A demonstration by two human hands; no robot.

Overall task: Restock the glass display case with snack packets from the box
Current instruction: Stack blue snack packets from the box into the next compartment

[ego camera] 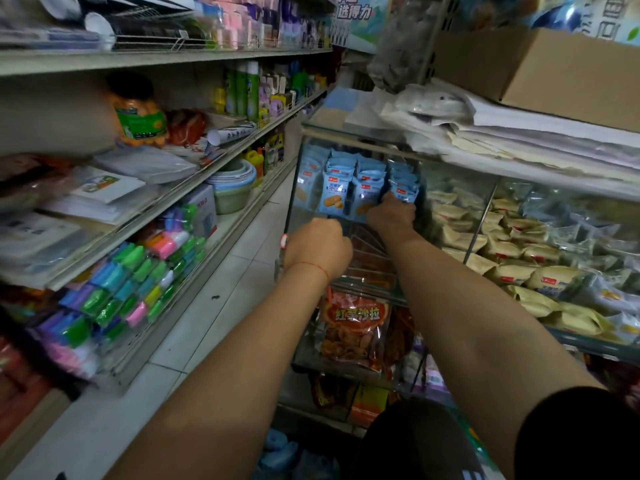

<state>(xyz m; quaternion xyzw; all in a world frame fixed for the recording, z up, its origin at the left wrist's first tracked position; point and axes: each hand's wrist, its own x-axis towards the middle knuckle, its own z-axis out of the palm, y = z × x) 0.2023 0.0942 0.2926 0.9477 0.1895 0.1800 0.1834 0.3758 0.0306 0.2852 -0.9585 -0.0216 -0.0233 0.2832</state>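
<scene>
Two bare forearms stretch out from black sleeves toward the tall glass display case with thin metal framing (pixel 479 216), the landmark for everything else here. Left of the case runs a long grey metal shelving unit (pixel 166 199), its slanted tiers crowded with soft, bright rolls in green, pink, blue and purple plastic (pixel 138 282), stacked round plastic basins (pixel 235 188) and upright spray cans (pixel 247 88). On top of the case lies a ragged heap of white papers and clear bags (pixel 485 129), with a plain brown cardboard box (pixel 568 74) above it; the heap overhangs the upper edge of the case. Inside the case, to the right, glossy tan and silver packets (pixel 512 251) are piled loosely behind the pane. At its left end stand rows of light blue snack packets with a biscuit picture (pixel 349 188), upright and pressed close together. Below them, on a lower glass level, sits a crinkled red-orange bag with yellow lettering (pixel 356 327). The right hand (pixel 391 216) reaches into the blue rows, its fingers gripping one blue packet (pixel 403 192) at the right side of the stack. The left hand (pixel 317 249), a thin red string round its wrist, is at the case's left front edge with fingers curled tight; whether it holds anything I cannot tell.
</scene>
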